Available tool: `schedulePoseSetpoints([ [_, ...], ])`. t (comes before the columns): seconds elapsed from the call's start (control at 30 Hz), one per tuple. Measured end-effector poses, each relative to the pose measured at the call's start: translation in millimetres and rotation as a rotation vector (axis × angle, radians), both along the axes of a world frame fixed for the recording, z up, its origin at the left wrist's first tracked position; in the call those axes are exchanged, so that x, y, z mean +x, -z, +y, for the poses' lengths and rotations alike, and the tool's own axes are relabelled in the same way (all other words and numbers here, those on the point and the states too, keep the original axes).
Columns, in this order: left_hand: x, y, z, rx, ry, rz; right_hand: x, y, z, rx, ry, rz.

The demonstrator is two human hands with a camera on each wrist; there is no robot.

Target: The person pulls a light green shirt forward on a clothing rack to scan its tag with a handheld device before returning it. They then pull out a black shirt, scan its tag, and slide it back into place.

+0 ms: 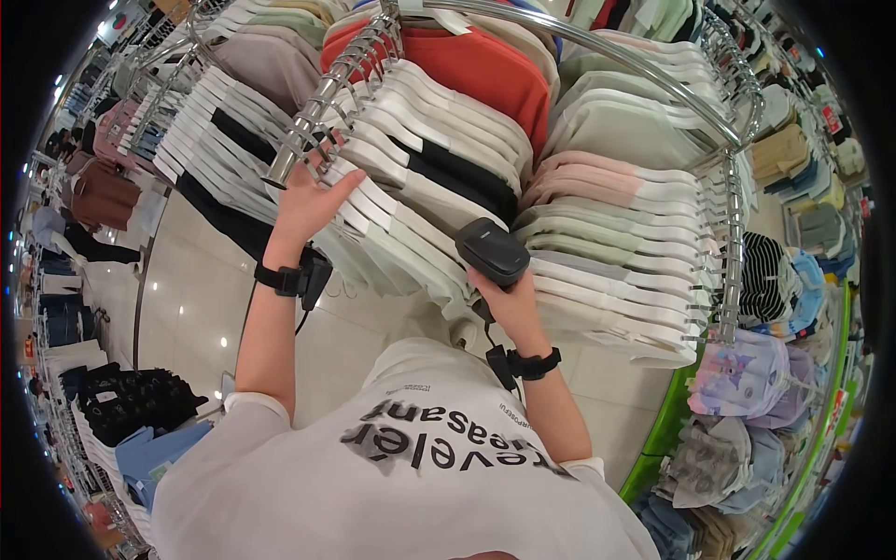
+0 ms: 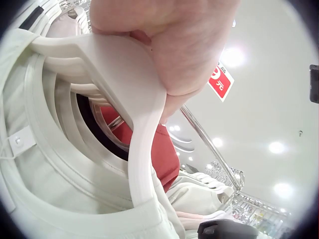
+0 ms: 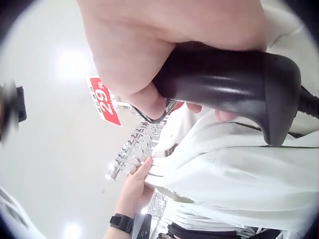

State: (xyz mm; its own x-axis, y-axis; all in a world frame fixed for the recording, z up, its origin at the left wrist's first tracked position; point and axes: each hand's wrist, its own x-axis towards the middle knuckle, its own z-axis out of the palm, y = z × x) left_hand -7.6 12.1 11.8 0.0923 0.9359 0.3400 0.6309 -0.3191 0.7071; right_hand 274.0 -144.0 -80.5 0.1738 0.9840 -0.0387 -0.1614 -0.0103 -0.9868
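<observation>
My left hand (image 1: 311, 201) is at the front end of a chrome rail (image 1: 322, 98). In the left wrist view its fingers grip the top of a white hanger (image 2: 122, 74), which carries a pale shirt (image 2: 75, 199) with a small white tag at the neck. Several more white hangers with shirts hang close behind it. My right hand (image 1: 509, 303) holds a black handheld scanner (image 1: 492, 252) by its handle, in front of the hanging shirts. A cord leaves the handle's base in the right wrist view, where the fingers wrap the grip (image 3: 214, 79).
To the right, pink, green and white tops (image 1: 607, 233) hang on a second arm of the rack. A red top (image 1: 485, 79) hangs further back. Red price signs (image 3: 104, 102) show above. Folded jeans and bags (image 1: 747, 383) line the right side.
</observation>
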Motion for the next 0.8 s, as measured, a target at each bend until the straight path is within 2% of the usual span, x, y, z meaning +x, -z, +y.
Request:
schedulePoseSetpoints([
  [0.17, -3, 4, 2, -0.002, 0.062, -0.047, 0, -2, -1, -0.187, -0.062, 0.140],
  [0.27, -5, -1, 1, -0.076, 0.053, -0.011, -1, -5, -1, -0.197, -0.078, 0.169],
  [0.37, -10, 7, 1, -0.099, 0.076, -0.099, 1, 5, -3, -0.171, -0.106, 0.123],
  [0.47, -13, -2, 2, -0.085, 0.126, 0.024, 5, 12, 2, -0.123, -0.108, 0.110],
  [0.57, -14, -5, 1, -0.151, 0.125, 0.040, 7, 12, 9, -0.096, -0.003, 0.152],
  [0.8, -22, -1, 3, -0.114, 0.218, -0.020, 24, 13, 28, -0.057, -0.008, 0.106],
])
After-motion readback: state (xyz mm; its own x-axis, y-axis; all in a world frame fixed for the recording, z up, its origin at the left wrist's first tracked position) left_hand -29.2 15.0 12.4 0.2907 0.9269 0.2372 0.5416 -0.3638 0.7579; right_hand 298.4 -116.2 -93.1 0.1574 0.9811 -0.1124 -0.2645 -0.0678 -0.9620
